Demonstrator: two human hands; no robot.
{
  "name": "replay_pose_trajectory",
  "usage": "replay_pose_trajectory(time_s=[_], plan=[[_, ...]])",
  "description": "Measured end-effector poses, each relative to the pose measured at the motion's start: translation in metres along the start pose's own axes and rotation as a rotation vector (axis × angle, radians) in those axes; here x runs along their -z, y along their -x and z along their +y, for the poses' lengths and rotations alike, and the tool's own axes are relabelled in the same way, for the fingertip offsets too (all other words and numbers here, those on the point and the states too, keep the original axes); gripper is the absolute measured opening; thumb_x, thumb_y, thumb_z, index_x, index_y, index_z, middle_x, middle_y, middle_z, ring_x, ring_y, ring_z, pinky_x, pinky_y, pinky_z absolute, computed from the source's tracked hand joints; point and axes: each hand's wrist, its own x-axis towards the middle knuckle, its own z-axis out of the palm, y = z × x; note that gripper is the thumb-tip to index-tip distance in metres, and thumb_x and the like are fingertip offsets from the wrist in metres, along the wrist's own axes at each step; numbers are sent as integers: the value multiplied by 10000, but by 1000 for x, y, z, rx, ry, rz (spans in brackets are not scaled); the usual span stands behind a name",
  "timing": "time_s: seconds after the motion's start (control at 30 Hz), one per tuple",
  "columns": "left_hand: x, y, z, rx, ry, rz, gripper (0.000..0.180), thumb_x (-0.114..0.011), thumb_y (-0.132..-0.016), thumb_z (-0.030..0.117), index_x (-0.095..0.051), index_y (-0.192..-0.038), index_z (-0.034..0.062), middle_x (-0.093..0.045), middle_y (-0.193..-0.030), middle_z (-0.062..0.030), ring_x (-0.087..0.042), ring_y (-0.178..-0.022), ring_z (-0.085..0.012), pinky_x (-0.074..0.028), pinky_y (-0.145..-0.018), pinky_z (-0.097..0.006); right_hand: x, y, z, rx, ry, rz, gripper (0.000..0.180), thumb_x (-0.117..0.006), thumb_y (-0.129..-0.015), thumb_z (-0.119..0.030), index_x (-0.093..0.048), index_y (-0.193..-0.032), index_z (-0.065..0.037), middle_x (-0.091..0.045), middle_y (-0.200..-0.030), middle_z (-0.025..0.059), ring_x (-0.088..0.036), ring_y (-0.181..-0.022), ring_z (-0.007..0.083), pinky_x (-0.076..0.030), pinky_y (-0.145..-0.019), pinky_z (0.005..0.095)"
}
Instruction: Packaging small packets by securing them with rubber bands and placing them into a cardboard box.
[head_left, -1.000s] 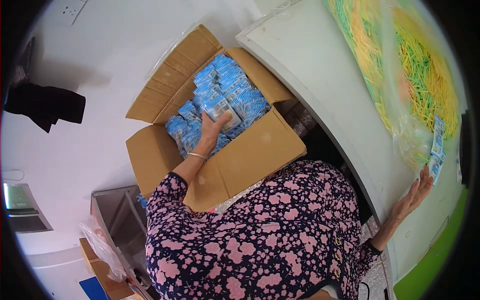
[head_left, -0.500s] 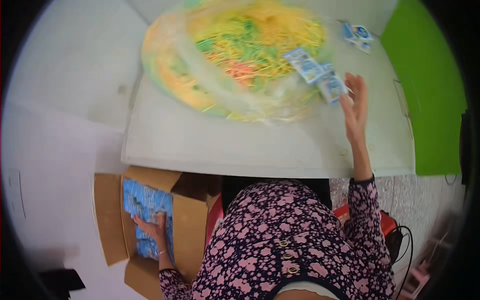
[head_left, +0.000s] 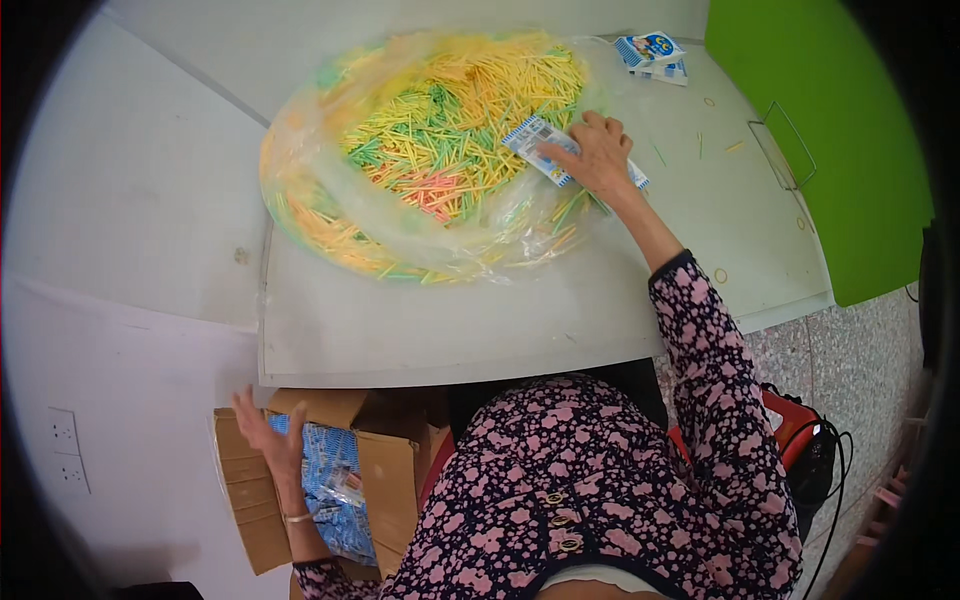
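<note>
My right hand (head_left: 600, 155) lies over a blue-and-white packet (head_left: 540, 148) beside a clear plastic bag (head_left: 300, 150) of short coloured sticks (head_left: 450, 120). Its thumb stretches across the packet, apart from the bent fingers, and the hand hides part of what is beneath. More blue-and-white packaging shows by the wrist. At lower left, my left hand (head_left: 272, 440) is raised over the side of a cardboard box (head_left: 390, 485), fingers spread and nothing in them. Blue-and-white packets (head_left: 335, 480) fill the box, one with a clear, reddish part turned up.
Several packets (head_left: 655, 55) lie at the table's (head_left: 450, 335) far right. Loose sticks and rubber bands (head_left: 720, 275) are scattered at right, near a green panel (head_left: 810, 180) with a wire handle (head_left: 785, 145). A wall socket (head_left: 68, 450) is at left; a red object (head_left: 790, 425) and cables are at lower right.
My right hand has moved left onto the packet by the bag. My left hand has risen out of the box toward its outer side. The view has shifted.
</note>
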Motion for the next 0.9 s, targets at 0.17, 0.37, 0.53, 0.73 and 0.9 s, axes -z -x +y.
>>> replay_pose_trajectory(time_s=[0.17, 0.37, 0.53, 0.73, 0.9], plan=[[-33, -69, 115, -333, 228, -49, 639, -720, -729, 203, -420, -1270, 43, -313, -1365, -255, -275, -1274, -395, -216, -1033, -469, -15, -3, 20, 54, -142, 182, 278, -693, -716, -230, -629, -906, -39, -526, -1133, 94, -408, -1079, 316, -322, -895, 426], [-76, -134, 224, -584, 646, -26, 439, -709, -728, 154, -543, -1115, 29, -555, -1136, -135, -458, -1114, -320, -326, -947, -406, 53, 12, -13, 57, -741, -251, 154, -657, -771, -141, -636, -870, -26, -586, -896, 52, -505, -859, 148, -387, -755, 254], [-105, -152, 284, -571, 901, -330, 295, -667, -779, 108, -595, -1053, 24, -620, -989, -101, -570, -964, -214, -431, -851, -326, 68, 40, -27, -29, -1052, -443, 152, -657, -780, -122, -622, -848, 9, -589, -756, 20, -519, -705, 116, -396, -684, 237], [-123, -136, 283, -496, 942, -434, 95, -638, -797, 82, -649, -869, 22, -632, -741, -63, -571, -720, -174, -441, -660, -312, 59, 56, -23, 203, -719, -354, 134, -646, -763, -98, -619, -834, 12, -577, -693, 77, -534, -631, 198, -398, -599, 291], [-125, -126, 273, -727, 768, -176, 72, -626, -770, 39, -626, -839, 20, -603, -717, -90, -546, -683, -257, -419, -659, -340, 55, 69, -30, 182, -675, -402, 136, -631, -768, -122, -606, -775, 11, -557, -669, 140, -538, -616, 293, -389, -552, 369]])
